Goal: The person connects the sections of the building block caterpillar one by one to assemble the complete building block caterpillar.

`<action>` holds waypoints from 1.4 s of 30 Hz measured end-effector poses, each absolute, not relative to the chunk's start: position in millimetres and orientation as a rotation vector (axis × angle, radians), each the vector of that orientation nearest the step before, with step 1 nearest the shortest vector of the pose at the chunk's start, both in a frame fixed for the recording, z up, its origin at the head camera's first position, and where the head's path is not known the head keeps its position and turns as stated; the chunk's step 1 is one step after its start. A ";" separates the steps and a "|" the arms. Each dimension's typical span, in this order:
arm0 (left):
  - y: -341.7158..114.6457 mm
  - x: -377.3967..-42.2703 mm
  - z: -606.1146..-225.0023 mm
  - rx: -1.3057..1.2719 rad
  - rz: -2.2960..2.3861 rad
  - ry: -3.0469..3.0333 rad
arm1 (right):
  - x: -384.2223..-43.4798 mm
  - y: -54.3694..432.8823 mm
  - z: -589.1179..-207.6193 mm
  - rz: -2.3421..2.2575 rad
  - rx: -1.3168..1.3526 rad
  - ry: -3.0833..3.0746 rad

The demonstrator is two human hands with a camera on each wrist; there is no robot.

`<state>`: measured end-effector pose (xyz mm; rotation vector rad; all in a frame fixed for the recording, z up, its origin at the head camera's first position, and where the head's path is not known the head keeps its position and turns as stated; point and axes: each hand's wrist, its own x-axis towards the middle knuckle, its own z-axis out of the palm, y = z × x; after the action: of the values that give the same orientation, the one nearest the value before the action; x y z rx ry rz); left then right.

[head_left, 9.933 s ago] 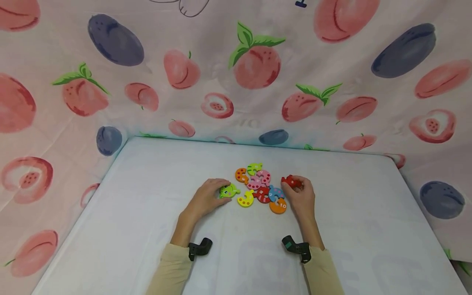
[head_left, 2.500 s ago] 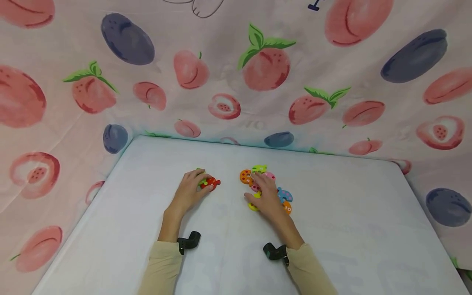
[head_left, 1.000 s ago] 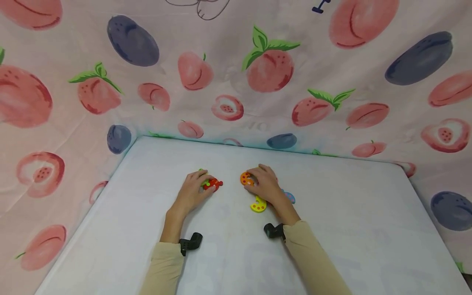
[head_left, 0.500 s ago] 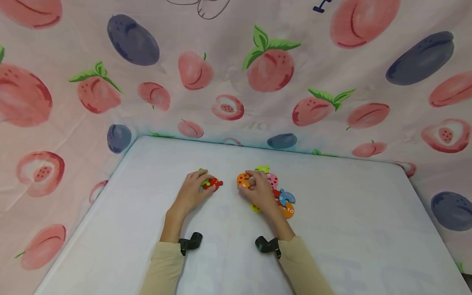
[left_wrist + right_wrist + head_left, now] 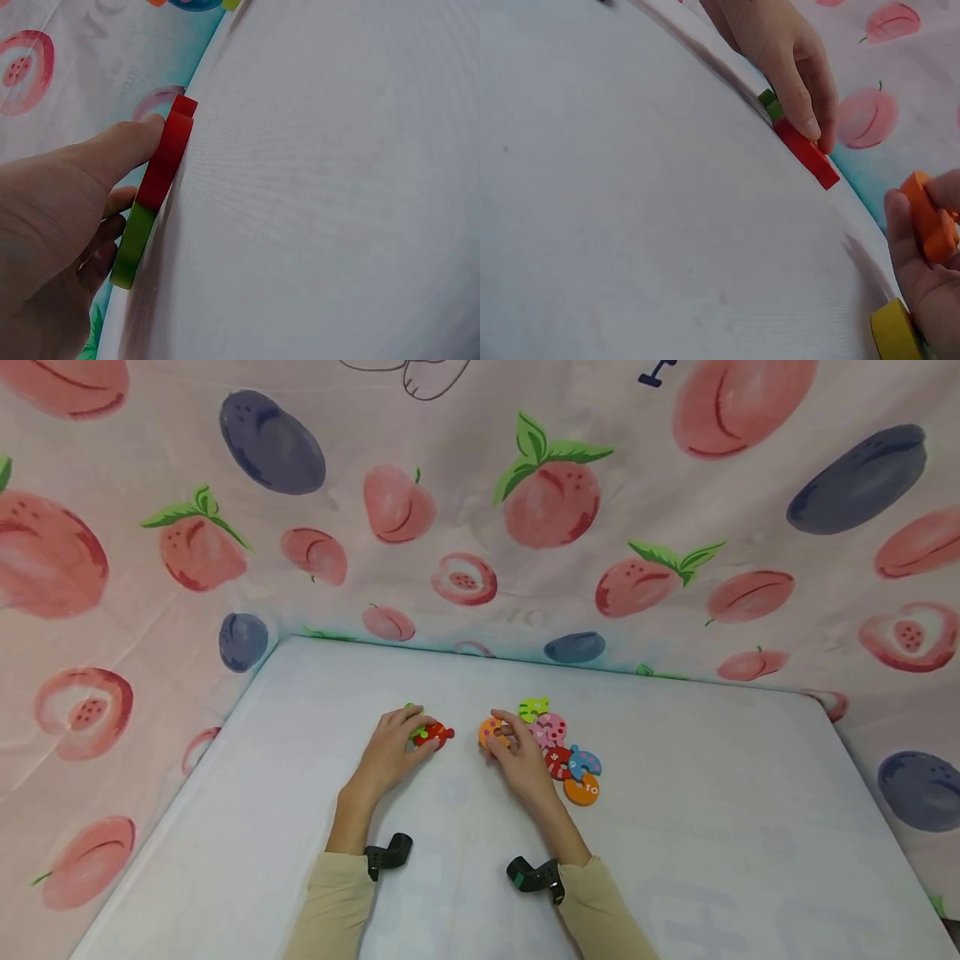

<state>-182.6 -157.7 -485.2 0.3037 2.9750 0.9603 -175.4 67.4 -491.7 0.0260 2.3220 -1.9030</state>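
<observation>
A: What does the left hand [image 5: 390,752] have?

B: It rests flat on the desk [image 5: 300,793], fingers bent over two joined puzzle pieces, the red piece [image 5: 435,735] butted against the green piece [image 5: 415,732]. In the left wrist view the thumb presses the red piece's edge, with the green one tucked under the fingers.

A: And the right hand [image 5: 517,760]?

B: It pinches the orange piece [image 5: 491,732] between thumb and fingertips. In the right wrist view that piece sits raised in the fingers, clear of the desk. It lies just right of the red piece, near but apart, with a bare strip of desk between them.

A: How would you handle this step well?

B: My judgement: keep the left hand pressing the joined pair so it cannot slide, bring the orange piece in low and flat, turn it until its curved notch faces the red piece's free end, then slide it sideways rather than dropping it from above.

A: Anything else close by?

B: The yellow piece [image 5: 896,334] lies beneath the right palm. Beyond the hand sits the loose cluster: a light green piece [image 5: 533,707], a pink piece [image 5: 553,727], a blue piece [image 5: 585,763] and an orange "10" piece [image 5: 582,790], touching or overlapping. Those could get nudged by the wrist.
</observation>
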 end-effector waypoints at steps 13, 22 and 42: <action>-158.8 -182.8 -484.2 0.300 0.961 2.985 | -174.2 64.4 -487.6 -2.007 0.088 2.203; -159.0 -183.1 -482.5 0.301 0.954 2.990 | -179.6 67.7 -487.5 -1.916 -0.011 2.094; -161.5 -182.6 -482.9 0.357 0.936 2.946 | -193.9 56.9 -490.3 -1.715 -0.219 2.343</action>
<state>-182.6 -161.5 -482.9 0.3571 2.9458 0.9359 -193.9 56.9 -490.3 -0.2195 2.3426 -1.7150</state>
